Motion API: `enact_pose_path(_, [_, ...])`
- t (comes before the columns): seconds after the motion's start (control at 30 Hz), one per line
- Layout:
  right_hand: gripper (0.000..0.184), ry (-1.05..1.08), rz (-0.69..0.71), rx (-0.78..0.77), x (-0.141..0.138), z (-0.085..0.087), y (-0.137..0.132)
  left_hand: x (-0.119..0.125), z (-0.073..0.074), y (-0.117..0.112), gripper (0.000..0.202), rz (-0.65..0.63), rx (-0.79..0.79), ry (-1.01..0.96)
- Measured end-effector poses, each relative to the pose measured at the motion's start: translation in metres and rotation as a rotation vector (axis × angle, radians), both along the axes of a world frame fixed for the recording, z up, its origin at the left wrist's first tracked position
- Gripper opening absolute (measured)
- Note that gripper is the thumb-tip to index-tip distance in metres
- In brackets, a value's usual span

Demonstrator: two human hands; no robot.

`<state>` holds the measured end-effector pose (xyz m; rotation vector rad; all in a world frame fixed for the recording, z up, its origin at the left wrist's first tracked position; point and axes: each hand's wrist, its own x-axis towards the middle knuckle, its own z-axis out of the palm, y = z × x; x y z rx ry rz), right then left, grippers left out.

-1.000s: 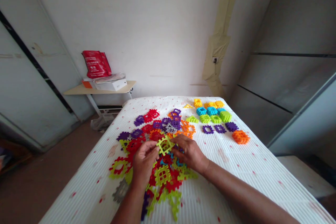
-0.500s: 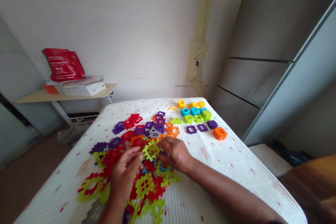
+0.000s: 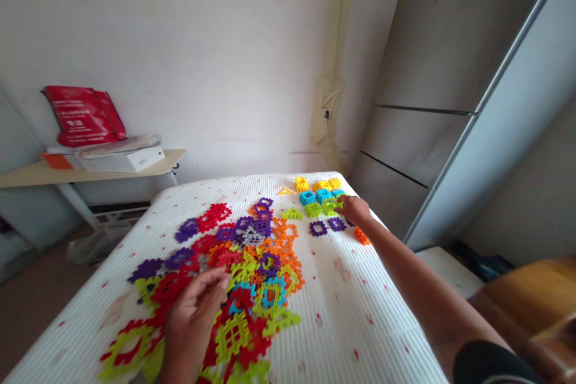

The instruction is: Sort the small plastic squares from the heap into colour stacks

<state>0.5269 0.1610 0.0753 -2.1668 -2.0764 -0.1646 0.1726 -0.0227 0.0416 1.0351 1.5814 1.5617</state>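
From my remote view, the two hands are well apart. The right hand (image 3: 353,210) is out at the far right of the table, thumb and fingers closed together on a lime-green plastic square frame with toothed edges (image 3: 332,204). That frame sits over the row of lime-green toothed plastic stacks (image 3: 314,210); the fingers hide part of it, so I cannot tell whether it touches the one beneath.

The left hand (image 3: 191,318) hangs half open at the near left, fingers loosely curled and thumb a little apart from them. It is over the heap of red, lime-green, purple and orange toothed plastic pieces (image 3: 231,336), and I cannot tell whether its fingertips touch any.

Just nearer than the lime-green row I see purple toothed plastic square frames (image 3: 318,228); just beyond it stand turquoise toothed plastic stacks (image 3: 307,197). All rest on the white ribbed, red-flecked tablecloth (image 3: 333,324).
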Motion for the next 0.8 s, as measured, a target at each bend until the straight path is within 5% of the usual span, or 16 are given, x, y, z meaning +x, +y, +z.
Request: enact_pose_path(0.8, [0.036, -0.003, -0.034, -0.101, 0.001, -0.016, 0.014, -0.002, -0.003, 0.002, 0.050, 0.002, -0.026, 0.063])
